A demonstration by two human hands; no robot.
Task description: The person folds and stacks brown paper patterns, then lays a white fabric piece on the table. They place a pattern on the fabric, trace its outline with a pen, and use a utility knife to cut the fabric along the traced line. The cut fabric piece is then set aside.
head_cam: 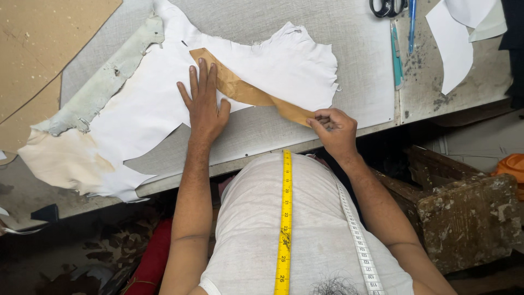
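Right hand [334, 128] pinching pattern [245, 90] end

Bright, even overhead light, soft shadows, sharp focus, slight edge distortion

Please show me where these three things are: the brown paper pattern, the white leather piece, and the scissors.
brown paper pattern [245, 92]: head view, on its middle strip right of the left hand.
white leather piece [284, 63]: head view, on its upper right area.
scissors [386, 7]: head view, on the black handles.

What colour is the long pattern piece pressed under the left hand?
Tan brown; the pattern piece lies on white leather, seen clearly in the head view.
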